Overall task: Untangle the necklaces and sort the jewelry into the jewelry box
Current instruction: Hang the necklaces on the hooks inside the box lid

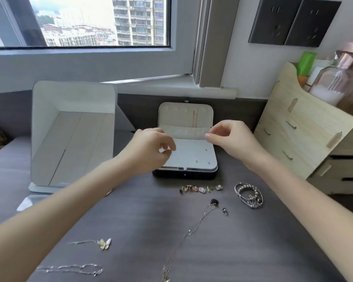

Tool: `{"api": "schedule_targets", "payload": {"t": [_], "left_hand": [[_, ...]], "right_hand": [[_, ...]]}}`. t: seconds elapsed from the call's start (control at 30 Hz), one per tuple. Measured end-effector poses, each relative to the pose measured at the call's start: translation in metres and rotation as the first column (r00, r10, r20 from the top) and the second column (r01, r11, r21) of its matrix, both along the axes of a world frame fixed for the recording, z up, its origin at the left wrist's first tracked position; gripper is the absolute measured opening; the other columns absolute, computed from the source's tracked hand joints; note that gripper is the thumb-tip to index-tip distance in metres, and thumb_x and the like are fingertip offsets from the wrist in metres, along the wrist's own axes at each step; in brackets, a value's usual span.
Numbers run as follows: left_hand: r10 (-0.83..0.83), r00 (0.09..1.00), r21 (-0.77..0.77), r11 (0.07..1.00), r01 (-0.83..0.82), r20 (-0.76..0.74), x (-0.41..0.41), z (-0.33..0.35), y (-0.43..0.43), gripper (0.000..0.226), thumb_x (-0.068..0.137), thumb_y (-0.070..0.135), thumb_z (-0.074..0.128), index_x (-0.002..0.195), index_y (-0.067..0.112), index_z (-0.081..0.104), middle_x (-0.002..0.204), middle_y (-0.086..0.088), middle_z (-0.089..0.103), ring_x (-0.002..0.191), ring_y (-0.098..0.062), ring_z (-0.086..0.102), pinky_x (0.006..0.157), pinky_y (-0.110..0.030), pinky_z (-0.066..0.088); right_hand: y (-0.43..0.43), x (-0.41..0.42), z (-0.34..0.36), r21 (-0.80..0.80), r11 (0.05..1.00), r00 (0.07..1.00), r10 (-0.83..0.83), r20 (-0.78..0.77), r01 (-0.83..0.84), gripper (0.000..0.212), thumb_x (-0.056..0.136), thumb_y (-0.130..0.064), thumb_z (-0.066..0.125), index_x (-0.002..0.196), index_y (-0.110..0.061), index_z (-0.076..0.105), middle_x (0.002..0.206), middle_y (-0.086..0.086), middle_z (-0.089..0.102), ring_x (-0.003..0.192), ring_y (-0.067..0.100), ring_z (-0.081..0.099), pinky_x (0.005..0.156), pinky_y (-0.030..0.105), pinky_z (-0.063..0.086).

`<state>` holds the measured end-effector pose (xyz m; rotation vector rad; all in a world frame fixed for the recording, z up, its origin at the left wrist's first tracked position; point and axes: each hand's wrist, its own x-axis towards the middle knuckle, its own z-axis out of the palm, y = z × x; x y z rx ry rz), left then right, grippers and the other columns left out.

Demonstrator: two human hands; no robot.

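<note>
The jewelry box (pixel 184 173) stands open at the middle of the dark desk, its pale lid (pixel 185 112) upright with a thin gold chain (pixel 195 119) hanging in it. My left hand (pixel 151 148) hovers over the box's left side with fingers curled; I cannot make out anything in them. My right hand (pixel 231 137) pinches at the right end of the lid pocket (pixel 183 131). In front of the box lie a row of earrings (pixel 201 189), bracelets (pixel 249 195), a black stud (pixel 225 211), a black-pendant necklace (pixel 214 202), a butterfly necklace (pixel 104 243), a silver chain (pixel 73 268) and a gold chain (pixel 165 274).
A tilted table mirror (pixel 73 135) stands left of the box. A wooden drawer organizer (pixel 306 135) fills the right side, with bottles behind it. The window ledge and wall run along the back of the desk (pixel 130 220).
</note>
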<state>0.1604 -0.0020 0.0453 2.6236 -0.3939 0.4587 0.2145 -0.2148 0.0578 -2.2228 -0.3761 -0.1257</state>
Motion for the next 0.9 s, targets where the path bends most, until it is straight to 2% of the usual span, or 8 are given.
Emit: {"api": "schedule_targets", "payload": {"t": [0.1, 0.17, 0.27, 0.4, 0.57, 0.7, 0.77, 0.9], "left_hand": [[-0.026, 0.991, 0.035, 0.999, 0.031, -0.131, -0.047, -0.002, 0.001, 0.008, 0.081, 0.018, 0.064, 0.077, 0.019, 0.072, 0.079, 0.007, 0.059, 0.077, -0.006, 0.052, 0.069, -0.019, 0.037], [-0.027, 0.974, 0.063, 0.997, 0.043, -0.225, -0.072, -0.006, 0.002, 0.01, 0.079, 0.022, 0.066, 0.074, 0.015, 0.07, 0.077, 0.006, 0.061, 0.079, -0.005, 0.052, 0.065, -0.017, 0.039], [-0.021, 0.923, 0.098, 0.993, 0.064, -0.385, -0.103, -0.016, 0.0, 0.017, 0.079, 0.028, 0.067, 0.073, 0.012, 0.068, 0.075, 0.002, 0.064, 0.073, -0.01, 0.056, 0.068, -0.024, 0.045], [-0.064, 0.881, 0.103, 0.987, 0.127, -0.469, -0.132, -0.03, -0.01, 0.011, 0.077, 0.026, 0.067, 0.073, 0.016, 0.069, 0.069, 0.009, 0.059, 0.064, -0.001, 0.052, 0.061, -0.011, 0.037], [-0.062, 0.879, 0.023, 0.996, 0.082, -0.472, -0.144, -0.033, -0.01, 0.002, 0.077, 0.021, 0.069, 0.076, 0.021, 0.07, 0.073, 0.01, 0.062, 0.07, -0.003, 0.054, 0.069, -0.018, 0.043], [-0.104, 0.892, -0.022, 0.994, 0.105, -0.441, -0.152, -0.032, -0.01, 0.006, 0.078, 0.016, 0.069, 0.079, 0.022, 0.071, 0.073, 0.013, 0.058, 0.076, 0.002, 0.05, 0.07, -0.014, 0.039], [-0.134, 0.894, -0.039, 0.991, 0.129, -0.428, -0.154, -0.032, -0.01, 0.008, 0.078, 0.015, 0.07, 0.083, 0.021, 0.071, 0.074, 0.014, 0.055, 0.078, 0.006, 0.049, 0.067, -0.009, 0.036], [-0.174, 0.894, -0.072, 0.985, 0.159, -0.413, -0.155, -0.033, -0.015, 0.013, 0.077, 0.016, 0.072, 0.09, 0.016, 0.07, 0.076, 0.017, 0.051, 0.075, 0.011, 0.047, 0.066, -0.006, 0.032]], "right_hand": [[-0.006, -0.055, -0.004, -0.123, 0.975, 0.981, 0.177, -0.077, -0.185, 0.007, 0.08, -0.024, 0.07, 0.079, -0.018, 0.07, 0.074, -0.007, 0.068, 0.065, 0.001, 0.058, 0.061, 0.014, 0.045], [-0.008, -0.088, -0.012, -0.185, 0.938, 0.953, 0.273, -0.131, -0.294, 0.006, 0.08, -0.025, 0.07, 0.075, -0.021, 0.07, 0.069, -0.007, 0.067, 0.059, -0.001, 0.053, 0.058, 0.015, 0.043], [-0.007, -0.127, -0.03, -0.27, 0.865, 0.906, 0.402, -0.13, -0.423, 0.007, 0.078, -0.028, 0.071, 0.073, -0.025, 0.07, 0.075, -0.007, 0.066, 0.069, 0.005, 0.054, 0.067, 0.022, 0.045], [0.004, -0.165, -0.054, -0.346, 0.775, 0.831, 0.556, -0.025, -0.529, 0.01, 0.079, -0.034, 0.07, 0.082, -0.025, 0.07, 0.079, -0.01, 0.062, 0.076, 0.008, 0.046, 0.074, 0.011, 0.033], [0.02, -0.183, -0.079, -0.45, 0.766, 0.817, 0.563, 0.126, -0.459, 0.024, 0.072, -0.051, 0.054, 0.075, -0.028, 0.064, 0.067, -0.014, 0.056, 0.064, 0.007, 0.037, 0.063, 0.023, 0.036], [0.027, -0.184, -0.082, -0.542, 0.759, 0.804, 0.547, 0.232, -0.36, 0.024, 0.074, -0.047, 0.045, 0.066, -0.029, 0.06, 0.063, -0.014, 0.055, 0.061, 0.012, 0.049, 0.06, 0.021, 0.034], [0.028, -0.184, -0.081, -0.513, 0.773, 0.826, 0.529, 0.196, -0.373, 0.027, 0.076, -0.045, 0.045, 0.067, -0.025, 0.06, 0.065, -0.011, 0.057, 0.062, 0.014, 0.05, 0.062, 0.021, 0.029], [0.024, -0.184, -0.067, -0.244, 0.878, 0.903, 0.43, 0.021, -0.412, 0.015, 0.089, -0.032, 0.057, 0.077, -0.022, 0.06, 0.073, -0.015, 0.053, 0.072, 0.004, 0.043, 0.07, 0.014, 0.033]]}}
